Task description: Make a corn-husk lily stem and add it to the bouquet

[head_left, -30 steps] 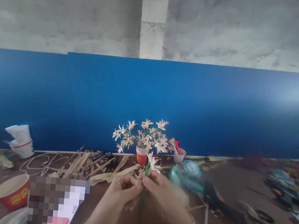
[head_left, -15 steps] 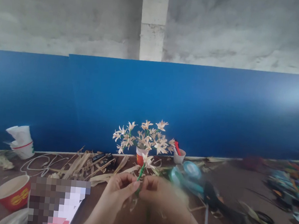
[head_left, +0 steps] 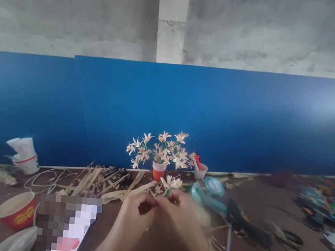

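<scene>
A cream-coloured artificial flower [head_left: 171, 182] with a green-wrapped stem [head_left: 167, 193] stands up from my fingers at the front of the table. My right hand [head_left: 181, 213] pinches that stem just below the petals. Pressed close beside it, my left hand [head_left: 138, 213] has its thumb and fingertips together; what lies between them is hidden. Straight behind my hands, a red and white paper cup [head_left: 158, 171] holds a bunch of similar flowers [head_left: 179, 158].
Dry husk strips [head_left: 91, 181] litter the table behind my left hand. A red paper bowl [head_left: 15, 211] and a partly pixelated phone [head_left: 83, 220] are at left. Rolls of blue ribbon [head_left: 213, 187], a dark-handled tool [head_left: 247, 224] and a white cup with a red-handled item [head_left: 200, 171] lie rightward.
The flower has tipped to the right and sits a little lower. My right hand has closed on the stem near its head, where earlier my left fingers gripped the stem.
</scene>
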`<state>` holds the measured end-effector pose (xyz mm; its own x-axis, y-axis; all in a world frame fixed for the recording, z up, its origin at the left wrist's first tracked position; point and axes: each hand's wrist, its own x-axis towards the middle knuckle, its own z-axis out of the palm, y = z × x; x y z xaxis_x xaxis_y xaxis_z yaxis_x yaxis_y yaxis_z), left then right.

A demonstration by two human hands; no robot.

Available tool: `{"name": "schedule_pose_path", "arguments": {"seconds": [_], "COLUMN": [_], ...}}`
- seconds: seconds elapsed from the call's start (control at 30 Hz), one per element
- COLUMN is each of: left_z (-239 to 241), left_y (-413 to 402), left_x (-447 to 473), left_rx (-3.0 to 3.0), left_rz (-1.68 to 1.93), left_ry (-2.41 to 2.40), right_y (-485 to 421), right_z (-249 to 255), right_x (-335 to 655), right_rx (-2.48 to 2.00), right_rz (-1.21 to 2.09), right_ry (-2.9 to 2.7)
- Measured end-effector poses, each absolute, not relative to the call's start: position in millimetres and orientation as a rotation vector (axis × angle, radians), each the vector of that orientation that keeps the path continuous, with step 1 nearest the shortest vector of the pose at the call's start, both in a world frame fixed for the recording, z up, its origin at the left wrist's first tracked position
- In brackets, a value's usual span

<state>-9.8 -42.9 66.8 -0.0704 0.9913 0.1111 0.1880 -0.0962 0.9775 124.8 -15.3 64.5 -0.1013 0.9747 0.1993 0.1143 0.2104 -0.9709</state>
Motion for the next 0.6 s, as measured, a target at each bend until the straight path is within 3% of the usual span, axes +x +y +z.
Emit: {"name": "schedule_pose_path", "arguments": {"seconds": [0.2,0.37,0.47,0.6], "left_z": [69,77,77,75], "left_y": [-45,-32,-26,-26], "left_x": [-15,-36,-47,-49], "left_rx": [1.867,1.689,1.444,1.323], "left_rz": [1.392,1.431,1.379,1.316], "left_ry": [1.372,1.433,1.421,1.268], "right_y": [-10,7,14,15], "right_z": [52,39,10,-35], "right_x": [122,125,116,96], "right_rx": [-1.069,-1.036,-1.219,-1.407], "right_rz": [1.162,1.267,1.098,0.554], "right_ry": [-1.369,-1.581,-1.824,-2.068]}}
